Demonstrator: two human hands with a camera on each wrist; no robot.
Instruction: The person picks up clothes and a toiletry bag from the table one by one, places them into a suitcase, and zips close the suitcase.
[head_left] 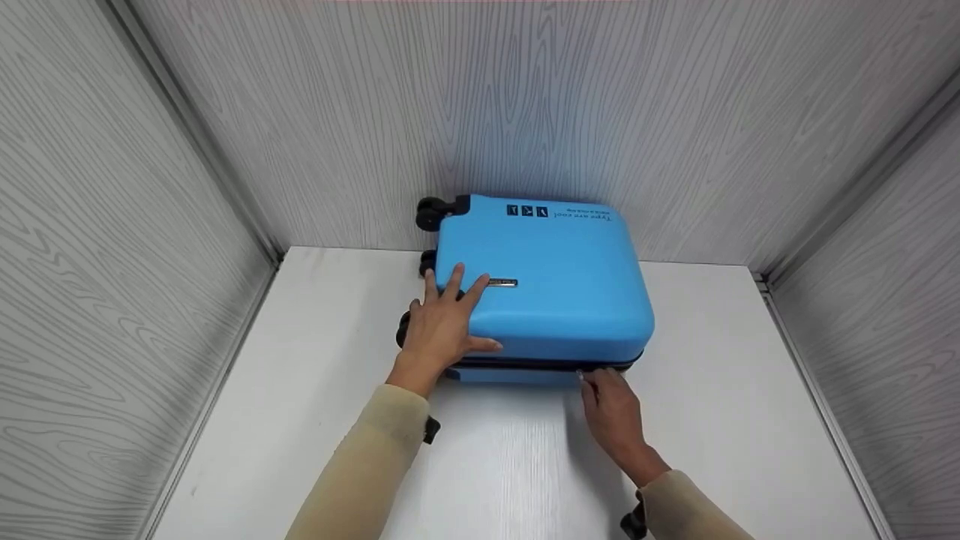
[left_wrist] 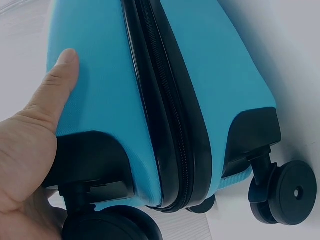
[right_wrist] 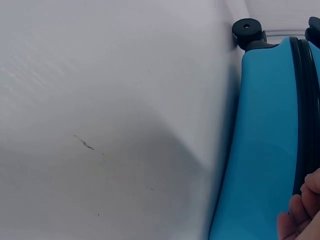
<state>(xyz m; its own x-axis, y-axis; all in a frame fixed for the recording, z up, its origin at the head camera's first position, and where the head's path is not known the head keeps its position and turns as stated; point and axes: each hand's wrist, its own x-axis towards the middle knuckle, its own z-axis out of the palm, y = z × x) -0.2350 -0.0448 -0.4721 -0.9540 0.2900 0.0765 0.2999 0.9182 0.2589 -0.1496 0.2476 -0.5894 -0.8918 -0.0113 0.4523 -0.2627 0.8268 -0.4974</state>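
A blue hard-shell suitcase (head_left: 555, 255) lies flat, its wheels to the left. Spread over the near left corner of its lid is my left hand (head_left: 439, 330), fingers straight on top and thumb against the side, as the left wrist view shows beside a black wheel mount (left_wrist: 95, 155). A black zipper (left_wrist: 167, 90) runs round the side between the two shells. At the zipper's near right part, my right hand (head_left: 613, 409) has curled fingers and pinches a small metallic zipper pull (head_left: 580, 375). In the right wrist view these fingers (right_wrist: 299, 212) sit right at the zipper band.
Under the suitcase is a white tabletop (head_left: 720, 390). A grey wood-grain panel (head_left: 360, 135) rises right behind it, with similar panels at left and right. Black caster wheels (head_left: 431, 214) stick out on the suitcase's left side.
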